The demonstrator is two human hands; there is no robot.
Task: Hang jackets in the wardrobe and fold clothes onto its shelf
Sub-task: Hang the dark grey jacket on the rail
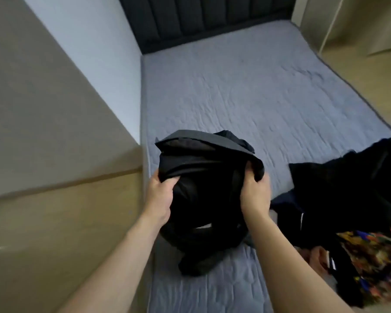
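A black garment [203,195], bunched and partly folded, hangs between my two hands just above the near end of the grey mattress [246,91]. My left hand [159,197] grips its left edge with curled fingers. On the right edge, my right hand [255,195] grips a fold of the cloth. The garment's lower part touches the mattress. The wardrobe's inside and shelf are out of view.
A pile of dark clothes [348,177] lies on the mattress at the right, with a colourful patterned cloth [370,256] below it. A beige panel [43,132] stands close at the left. A dark padded headboard [201,19] closes the far end.
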